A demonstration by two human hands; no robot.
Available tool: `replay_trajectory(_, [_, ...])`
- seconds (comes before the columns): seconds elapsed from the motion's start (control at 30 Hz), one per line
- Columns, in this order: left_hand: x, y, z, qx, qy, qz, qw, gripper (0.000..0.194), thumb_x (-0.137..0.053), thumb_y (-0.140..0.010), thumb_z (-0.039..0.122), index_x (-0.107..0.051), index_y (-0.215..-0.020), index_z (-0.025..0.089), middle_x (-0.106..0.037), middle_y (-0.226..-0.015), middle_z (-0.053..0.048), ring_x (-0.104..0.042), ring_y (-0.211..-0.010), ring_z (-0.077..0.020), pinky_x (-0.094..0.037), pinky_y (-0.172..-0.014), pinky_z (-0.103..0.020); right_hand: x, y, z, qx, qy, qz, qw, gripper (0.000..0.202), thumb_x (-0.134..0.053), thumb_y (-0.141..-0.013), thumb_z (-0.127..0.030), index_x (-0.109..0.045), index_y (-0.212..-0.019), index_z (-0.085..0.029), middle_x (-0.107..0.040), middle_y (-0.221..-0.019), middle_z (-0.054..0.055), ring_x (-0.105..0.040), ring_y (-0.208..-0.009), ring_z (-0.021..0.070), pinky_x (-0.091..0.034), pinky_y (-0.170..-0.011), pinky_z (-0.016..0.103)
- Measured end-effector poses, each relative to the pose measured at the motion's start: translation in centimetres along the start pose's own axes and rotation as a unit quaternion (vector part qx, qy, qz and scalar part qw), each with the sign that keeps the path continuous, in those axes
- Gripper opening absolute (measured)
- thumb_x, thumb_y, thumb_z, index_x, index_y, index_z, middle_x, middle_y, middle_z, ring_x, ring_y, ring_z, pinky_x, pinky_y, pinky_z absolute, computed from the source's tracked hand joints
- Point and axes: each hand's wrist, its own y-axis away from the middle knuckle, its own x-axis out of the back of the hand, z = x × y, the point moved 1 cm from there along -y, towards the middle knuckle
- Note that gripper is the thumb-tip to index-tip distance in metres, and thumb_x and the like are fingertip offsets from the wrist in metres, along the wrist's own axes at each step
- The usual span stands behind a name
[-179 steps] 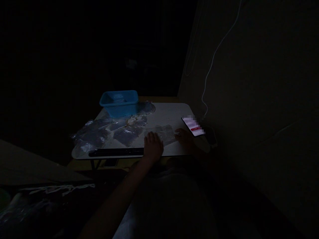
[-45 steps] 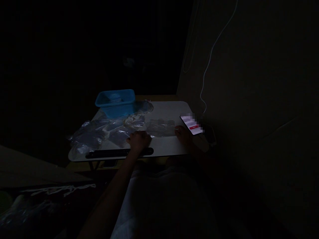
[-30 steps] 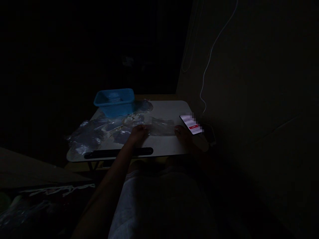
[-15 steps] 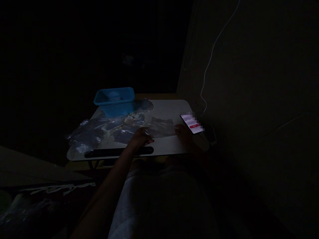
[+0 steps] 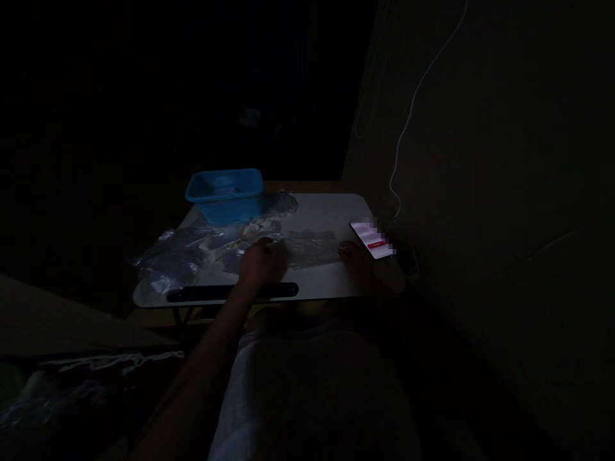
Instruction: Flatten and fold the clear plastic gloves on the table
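Note:
A clear plastic bag (image 5: 312, 248) lies flat on the white table (image 5: 331, 210) between my two hands. Just left of the bag is my left hand (image 5: 256, 262), its fingers curled in; the dim light hides what is between them. My right hand (image 5: 355, 257) has its fingertips pinched together at the bag's right edge. More crumpled clear plastic bags (image 5: 168, 262) are heaped on the table's left side. Some small pale pieces (image 5: 259, 225) lie among the plastic, too dark to name.
A blue plastic basket (image 5: 230, 208) stands at the back left of the table. A phone with a lit screen (image 5: 369, 240) lies beside my right hand. Along the front edge runs a black ledge (image 5: 206, 293). A white cable (image 5: 398, 141) hangs down the right wall.
My left hand has shifted a little left and its fingers are more curled. The bag lies slightly lower and flatter. My right hand stays almost in place.

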Motion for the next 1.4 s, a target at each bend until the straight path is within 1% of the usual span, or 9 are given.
replay_trajectory(0.07, [-0.5, 0.4, 1.0, -0.098, -0.077, 0.019, 0.992, 0.036, -0.043, -0.078, 0.019, -0.054, -0.112, 0.013, -0.061, -0.107, -0.013, -0.054, -0.103, -0.0222, -0.042, -0.088, -0.033, 0.0, 0.0, 0.0, -0.002, -0.002, 0.002, 1.000, 0.023, -0.048, -0.081, -0.026, -0.060, -0.100, -0.022, -0.067, -0.094, 0.002, -0.060, -0.087, 0.0177, -0.045, -0.076, 0.029])
replay_trajectory(0.17, [-2.5, 1.3, 2.9, -0.179, -0.152, -0.022, 0.972, 0.044, -0.038, -0.081, 0.018, -0.046, -0.122, 0.008, -0.049, -0.126, -0.016, -0.043, -0.118, -0.0242, -0.035, -0.097, -0.035, 0.0, 0.1, 0.0, -0.010, 0.002, 0.000, 1.000, 0.023, -0.049, -0.081, -0.026, -0.060, -0.100, -0.023, -0.067, -0.094, 0.002, -0.059, -0.088, 0.0182, -0.044, -0.076, 0.029])
replay_trajectory(0.3, [-5.2, 2.8, 4.6, -0.166, -0.215, -0.051, 0.961, 0.055, -0.031, -0.087, 0.036, -0.036, -0.130, 0.002, -0.034, -0.136, -0.023, -0.027, -0.128, -0.0329, -0.020, -0.104, -0.047, 0.1, 0.0, -0.2, -0.019, 0.009, -0.007, 1.000, 0.025, -0.050, -0.080, -0.028, -0.059, -0.102, -0.021, -0.066, -0.093, 0.004, -0.060, -0.087, 0.0189, -0.044, -0.075, 0.029])
replay_trajectory(0.4, [-6.1, 4.0, 5.0, -0.123, -0.242, -0.065, 0.960, 0.064, -0.029, -0.087, 0.044, -0.032, -0.131, -0.003, -0.033, -0.135, -0.027, -0.024, -0.129, -0.0356, -0.015, -0.104, -0.048, 0.0, 0.1, -0.2, -0.017, 0.023, -0.009, 1.000, 0.027, -0.049, -0.081, -0.028, -0.058, -0.104, -0.020, -0.067, -0.091, 0.005, -0.060, -0.085, 0.0192, -0.044, -0.075, 0.029])
replay_trajectory(0.7, [-6.3, 6.5, 4.4, -0.103, -0.261, -0.055, 0.958, 0.067, -0.022, -0.087, 0.051, -0.028, -0.135, 0.004, -0.027, -0.139, -0.024, -0.021, -0.130, -0.0348, -0.017, -0.103, -0.049, 0.2, 0.2, -0.7, -0.018, 0.043, -0.020, 0.999, 0.029, -0.048, -0.082, -0.031, -0.057, -0.106, -0.019, -0.067, -0.087, 0.004, -0.061, -0.083, 0.0187, -0.044, -0.074, 0.029])
replay_trajectory(0.93, [-5.2, 3.8, 2.9, -0.148, -0.296, -0.096, 0.939, 0.059, -0.016, -0.090, 0.046, -0.024, -0.137, 0.012, -0.020, -0.144, -0.018, -0.016, -0.132, -0.0325, -0.016, -0.102, -0.053, 0.3, 0.3, -0.6, -0.013, 0.033, -0.026, 0.999, 0.029, -0.048, -0.080, -0.028, -0.058, -0.106, -0.020, -0.067, -0.088, 0.003, -0.061, -0.082, 0.0181, -0.045, -0.072, 0.027])
replay_trajectory(1.1, [-4.5, 2.1, 1.9, -0.187, -0.295, -0.079, 0.934, 0.049, -0.023, -0.090, 0.036, -0.031, -0.135, 0.015, -0.030, -0.141, -0.015, -0.026, -0.129, -0.0312, -0.021, -0.099, -0.054, 0.2, 0.3, -0.1, 0.004, -0.006, -0.031, 1.000, 0.034, -0.050, -0.074, -0.020, -0.057, -0.106, -0.021, -0.066, -0.080, 0.000, -0.061, -0.079, 0.0166, -0.046, -0.072, 0.027])
replay_trajectory(1.27, [-4.7, 2.6, 2.0, -0.179, -0.267, -0.023, 0.947, 0.046, -0.028, -0.089, 0.030, -0.036, -0.131, 0.014, -0.042, -0.133, -0.015, -0.038, -0.122, -0.0265, -0.028, -0.098, -0.049, 0.3, 0.3, -0.2, 0.008, -0.018, -0.038, 0.999, 0.034, -0.049, -0.074, -0.019, -0.057, -0.107, -0.020, -0.066, -0.082, 0.001, -0.060, -0.079, 0.0166, -0.045, -0.073, 0.027])
replay_trajectory(1.4, [-4.5, 3.4, 2.2, -0.150, -0.251, 0.013, 0.956, 0.044, -0.030, -0.087, 0.033, -0.044, -0.125, 0.014, -0.048, -0.128, -0.015, -0.041, -0.119, -0.0280, -0.028, -0.098, -0.052, 0.3, 0.3, -0.3, -0.004, -0.002, -0.043, 0.999, 0.033, -0.049, -0.076, -0.022, -0.057, -0.108, -0.019, -0.066, -0.081, 0.002, -0.060, -0.078, 0.0171, -0.045, -0.072, 0.027])
